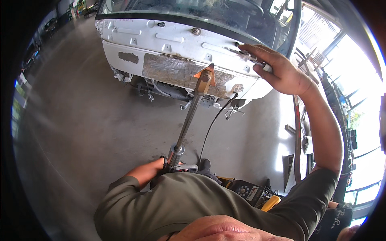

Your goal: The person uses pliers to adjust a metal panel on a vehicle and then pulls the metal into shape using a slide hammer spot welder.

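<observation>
A long slide-hammer dent puller point(189, 120) slants up from my waist, its hooked orange-and-brown head point(206, 78) in front of the van's bare-metal patch point(169, 72). My left hand point(165, 165) is closed around its lower end, beside the cylindrical weight point(175, 154); most of the fingers are hidden. Over the right side of the white van front point(144, 34), my right hand point(281, 72) is closed on a slim metal tool with a pale end point(267, 68). Its thumb lies below the tool and its fingers above. A black cable point(213, 126) runs from the panel's lower edge down to my feet.
Under the van front hang loose brackets and wiring point(161, 90). The windshield point(193, 14) lies above the panel. A machine with a control panel point(246, 190) and yellow parts stands close at my right. Farther right are metal rails point(297, 140) and bright windows.
</observation>
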